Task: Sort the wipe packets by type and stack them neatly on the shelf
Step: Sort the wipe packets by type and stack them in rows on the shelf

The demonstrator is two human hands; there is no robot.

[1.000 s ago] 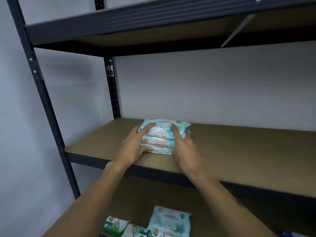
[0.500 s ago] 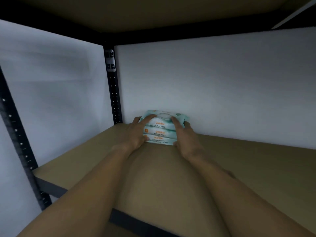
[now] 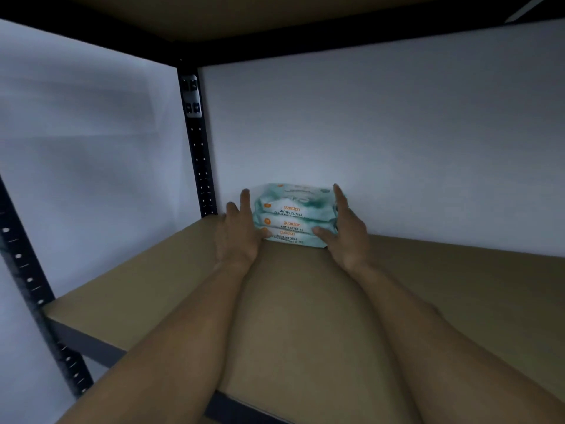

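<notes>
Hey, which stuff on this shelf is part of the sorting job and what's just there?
Job: stack of three teal-and-white plastic wipe packets; brown board shelf; left hand and right hand flanking the stack.
Just there: black perforated metal upright; white wall.

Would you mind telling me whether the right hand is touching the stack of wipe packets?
Touching. The head view shows the right hand flat against the stack of wipe packets, its thumb lying across the front.

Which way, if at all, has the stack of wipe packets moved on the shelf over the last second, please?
Yes: the stack has slid away from the front edge of the shelf, back to near the wall, beside the rear upright.
</notes>
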